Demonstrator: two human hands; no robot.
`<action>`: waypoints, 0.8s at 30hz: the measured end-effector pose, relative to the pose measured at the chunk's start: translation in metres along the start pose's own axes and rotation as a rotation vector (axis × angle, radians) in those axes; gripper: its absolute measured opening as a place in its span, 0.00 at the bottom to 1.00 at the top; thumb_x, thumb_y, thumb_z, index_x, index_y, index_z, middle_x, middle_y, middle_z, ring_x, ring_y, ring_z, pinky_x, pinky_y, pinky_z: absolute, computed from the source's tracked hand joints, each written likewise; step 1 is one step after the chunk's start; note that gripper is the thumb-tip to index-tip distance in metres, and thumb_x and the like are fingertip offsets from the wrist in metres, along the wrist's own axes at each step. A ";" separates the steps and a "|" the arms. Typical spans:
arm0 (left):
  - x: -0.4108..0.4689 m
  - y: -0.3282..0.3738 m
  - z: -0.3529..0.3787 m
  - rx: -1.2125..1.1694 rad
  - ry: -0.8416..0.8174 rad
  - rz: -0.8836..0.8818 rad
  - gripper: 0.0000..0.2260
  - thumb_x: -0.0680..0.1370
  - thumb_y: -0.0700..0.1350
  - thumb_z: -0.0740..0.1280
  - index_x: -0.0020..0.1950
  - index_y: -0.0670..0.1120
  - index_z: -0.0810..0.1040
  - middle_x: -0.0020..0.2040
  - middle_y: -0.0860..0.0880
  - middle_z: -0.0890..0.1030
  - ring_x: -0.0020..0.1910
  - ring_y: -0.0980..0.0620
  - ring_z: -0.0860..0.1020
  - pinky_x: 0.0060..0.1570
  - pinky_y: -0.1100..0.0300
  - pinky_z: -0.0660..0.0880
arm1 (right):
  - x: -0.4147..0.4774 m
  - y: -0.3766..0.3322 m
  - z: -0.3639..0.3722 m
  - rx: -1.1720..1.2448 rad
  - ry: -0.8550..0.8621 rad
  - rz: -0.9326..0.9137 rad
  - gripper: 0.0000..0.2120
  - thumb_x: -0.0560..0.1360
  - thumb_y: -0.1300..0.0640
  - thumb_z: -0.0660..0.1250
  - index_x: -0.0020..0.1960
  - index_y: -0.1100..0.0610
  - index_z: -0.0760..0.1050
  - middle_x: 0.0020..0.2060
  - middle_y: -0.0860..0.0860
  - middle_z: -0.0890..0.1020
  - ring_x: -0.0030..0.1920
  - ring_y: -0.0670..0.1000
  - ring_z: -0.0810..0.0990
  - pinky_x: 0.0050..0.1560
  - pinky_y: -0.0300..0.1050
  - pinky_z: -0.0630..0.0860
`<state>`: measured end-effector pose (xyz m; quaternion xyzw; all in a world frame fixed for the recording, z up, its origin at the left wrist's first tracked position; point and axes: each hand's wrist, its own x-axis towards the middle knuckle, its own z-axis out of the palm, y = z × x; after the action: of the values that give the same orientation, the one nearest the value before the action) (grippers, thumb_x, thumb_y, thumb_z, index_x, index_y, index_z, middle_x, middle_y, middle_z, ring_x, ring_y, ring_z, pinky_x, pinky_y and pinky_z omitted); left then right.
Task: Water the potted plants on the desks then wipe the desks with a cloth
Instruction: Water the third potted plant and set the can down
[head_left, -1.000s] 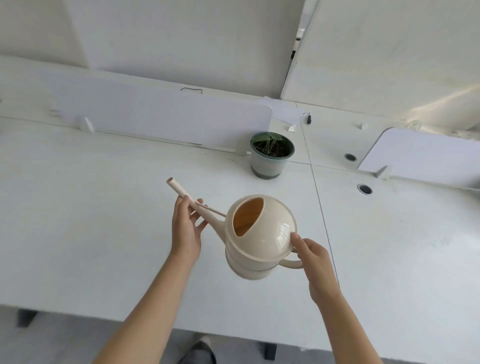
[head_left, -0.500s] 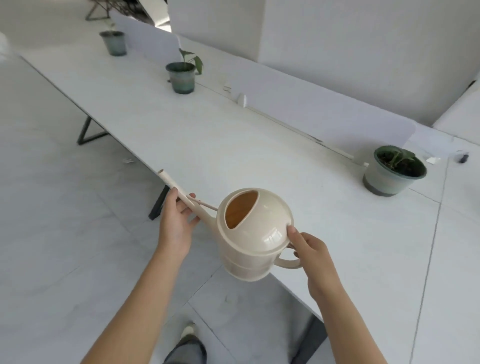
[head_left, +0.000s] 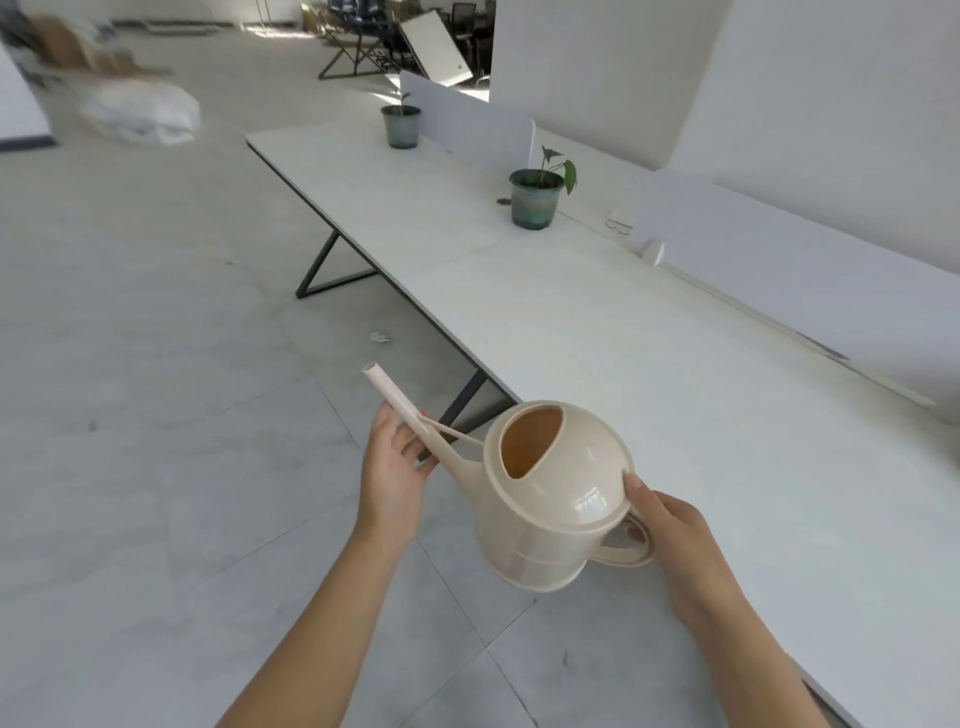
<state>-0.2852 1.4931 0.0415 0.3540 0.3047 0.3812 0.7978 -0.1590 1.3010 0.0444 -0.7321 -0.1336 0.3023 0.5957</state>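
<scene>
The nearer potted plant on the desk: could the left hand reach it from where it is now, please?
Probably not yet. The left hand steadies the spout of the watering can out over the floor, and the nearer potted plant stands well up the desk; nothing blocks the way.

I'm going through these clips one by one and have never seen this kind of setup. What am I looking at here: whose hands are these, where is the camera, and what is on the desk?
There is no machine here: a person does the job with bare hands, and one wide-angle camera worn on the head looks forward and down, so you see the person's own arms from above.

The right hand grips the handle of a cream watering can, while the left hand steadies its long spout. The can is held in the air over the floor beside the desk's edge, not pouring.

A long white desk runs away to the upper left. Two potted plants stand on it: a near pot with a few green leaves and a far pot with a thin stem. White divider panels stand along the desk's far side. No cloth is visible.
</scene>
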 end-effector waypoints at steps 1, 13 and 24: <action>0.009 0.009 -0.006 -0.002 -0.017 0.016 0.09 0.81 0.46 0.53 0.51 0.52 0.72 0.45 0.47 0.74 0.45 0.51 0.75 0.51 0.53 0.71 | 0.005 -0.005 0.012 -0.001 -0.005 -0.013 0.17 0.75 0.50 0.61 0.30 0.53 0.76 0.24 0.41 0.78 0.35 0.46 0.73 0.41 0.42 0.67; 0.147 0.045 -0.038 -0.011 -0.025 0.042 0.11 0.80 0.47 0.54 0.61 0.50 0.68 0.45 0.48 0.72 0.47 0.51 0.73 0.51 0.53 0.71 | 0.116 -0.042 0.106 0.007 -0.023 0.008 0.16 0.74 0.48 0.63 0.35 0.57 0.79 0.28 0.43 0.82 0.37 0.45 0.78 0.45 0.43 0.70; 0.304 0.065 -0.001 0.035 -0.066 0.045 0.16 0.80 0.48 0.53 0.68 0.48 0.65 0.49 0.47 0.74 0.51 0.49 0.75 0.53 0.52 0.72 | 0.255 -0.092 0.144 0.083 -0.018 0.011 0.29 0.64 0.42 0.69 0.45 0.70 0.77 0.46 0.59 0.84 0.49 0.50 0.82 0.57 0.48 0.70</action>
<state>-0.1518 1.7736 0.0268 0.3869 0.2769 0.3816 0.7925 -0.0310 1.5800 0.0444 -0.7048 -0.1221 0.3173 0.6226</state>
